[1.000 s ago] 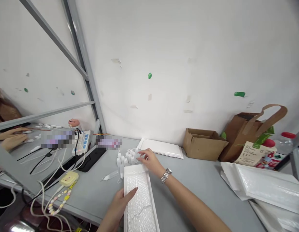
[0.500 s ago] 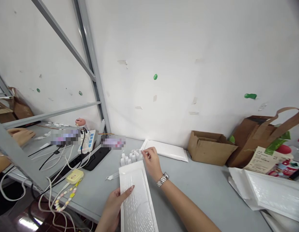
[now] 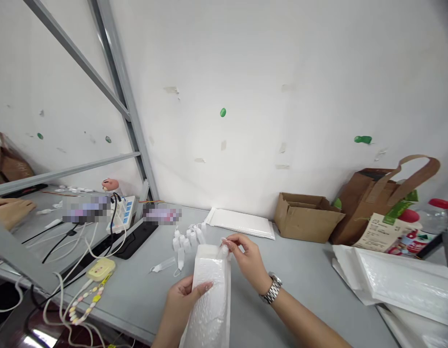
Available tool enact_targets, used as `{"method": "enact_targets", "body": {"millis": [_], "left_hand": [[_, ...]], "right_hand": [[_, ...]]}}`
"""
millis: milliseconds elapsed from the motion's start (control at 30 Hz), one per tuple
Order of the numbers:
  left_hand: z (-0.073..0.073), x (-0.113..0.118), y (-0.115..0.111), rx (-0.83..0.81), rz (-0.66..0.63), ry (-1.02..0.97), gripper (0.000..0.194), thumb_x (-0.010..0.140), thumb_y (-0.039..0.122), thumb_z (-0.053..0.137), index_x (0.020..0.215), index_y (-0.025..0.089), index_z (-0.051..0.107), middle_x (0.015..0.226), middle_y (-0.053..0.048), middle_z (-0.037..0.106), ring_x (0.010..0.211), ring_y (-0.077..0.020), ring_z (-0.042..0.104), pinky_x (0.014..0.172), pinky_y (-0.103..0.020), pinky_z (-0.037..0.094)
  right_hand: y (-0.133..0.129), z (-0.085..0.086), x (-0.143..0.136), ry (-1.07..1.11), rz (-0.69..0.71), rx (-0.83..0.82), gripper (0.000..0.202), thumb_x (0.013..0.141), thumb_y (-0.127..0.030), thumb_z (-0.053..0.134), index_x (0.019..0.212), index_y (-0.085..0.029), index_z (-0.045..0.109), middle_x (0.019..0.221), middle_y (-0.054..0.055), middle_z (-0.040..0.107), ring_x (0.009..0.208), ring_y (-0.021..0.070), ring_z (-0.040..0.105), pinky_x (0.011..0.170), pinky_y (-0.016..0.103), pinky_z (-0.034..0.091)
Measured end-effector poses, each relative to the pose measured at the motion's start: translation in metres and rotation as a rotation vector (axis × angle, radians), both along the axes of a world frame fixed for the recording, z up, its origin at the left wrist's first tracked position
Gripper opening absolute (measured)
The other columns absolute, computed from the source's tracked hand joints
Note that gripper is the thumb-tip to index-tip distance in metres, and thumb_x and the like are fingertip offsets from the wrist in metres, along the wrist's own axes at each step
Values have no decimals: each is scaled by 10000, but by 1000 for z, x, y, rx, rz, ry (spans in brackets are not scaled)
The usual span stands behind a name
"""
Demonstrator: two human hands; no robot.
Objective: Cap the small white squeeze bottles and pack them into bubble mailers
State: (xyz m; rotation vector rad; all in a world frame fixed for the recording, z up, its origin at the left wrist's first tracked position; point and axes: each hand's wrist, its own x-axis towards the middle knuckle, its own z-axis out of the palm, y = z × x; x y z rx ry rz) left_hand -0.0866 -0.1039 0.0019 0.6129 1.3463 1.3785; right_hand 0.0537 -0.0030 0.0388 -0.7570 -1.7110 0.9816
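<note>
My left hand grips a white bubble mailer by its left side, thumb on the front. My right hand, with a metal watch at the wrist, pinches a small translucent white bottle at the mailer's top right corner; the bottle's lower part is at the opening. Several similar small bottles with loops stand and lie on the grey table behind the mailer. One bottle lies apart to the left.
A flat white mailer lies by the wall. To the right are an open cardboard box, a brown paper bag and stacked mailers. Cables, a yellow case and a power strip lie left. Another person's hand shows far left.
My right hand has come from the bottle group to the mailer's top with a bottle between its fingers. The mailer's top has tilted right, and the view has shifted slightly right.
</note>
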Motion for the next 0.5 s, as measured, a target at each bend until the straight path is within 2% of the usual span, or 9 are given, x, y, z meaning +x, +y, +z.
{"method": "enact_targets", "body": {"millis": [100, 167, 233, 333, 400, 500], "left_hand": [[-6, 2, 1, 11, 14, 13, 437, 458, 496, 757, 700, 138, 695, 563, 12, 665, 529, -162, 592, 493, -219, 445], [-9, 2, 1, 0, 40, 29, 477, 486, 560, 711, 697, 133, 689, 514, 30, 620, 484, -136, 549, 453, -205, 407], [-12, 1, 1, -28, 79, 44, 494, 502, 591, 684, 685, 132, 681, 487, 41, 588, 460, -119, 519, 433, -197, 382], [-16, -4, 2, -71, 120, 40, 475, 477, 578, 706, 655, 139, 672, 486, 38, 593, 479, -128, 532, 453, -200, 400], [-18, -8, 1, -95, 116, 22, 454, 475, 565, 716, 646, 147, 670, 486, 31, 604, 492, -147, 553, 466, -213, 418], [-17, -14, -3, -115, 69, -4, 397, 531, 525, 713, 665, 155, 664, 522, 4, 638, 528, -180, 597, 492, -237, 446]], "right_hand": [[2, -2, 2, -1, 26, -175, 181, 767, -359, 578, 801, -183, 559, 665, 5, 641, 636, 144, 561, 619, 259, 425], [3, -4, 1, -74, 54, -228, 166, 742, -340, 597, 726, -179, 560, 654, 3, 641, 632, 143, 560, 594, 246, 411], [3, -5, -1, -199, 112, -195, 168, 738, -314, 590, 640, -179, 573, 637, -3, 622, 625, 139, 541, 573, 236, 392], [5, -6, -6, -384, 195, -29, 281, 767, -318, 551, 524, -182, 581, 579, -8, 556, 604, 135, 493, 577, 243, 370], [12, -7, -13, -427, 146, 40, 279, 785, -316, 529, 552, -187, 613, 633, 6, 547, 653, 148, 496, 627, 260, 376], [28, -14, -32, -416, -9, -9, 133, 765, -253, 536, 733, -192, 651, 784, 28, 552, 752, 161, 513, 712, 278, 386]]}}
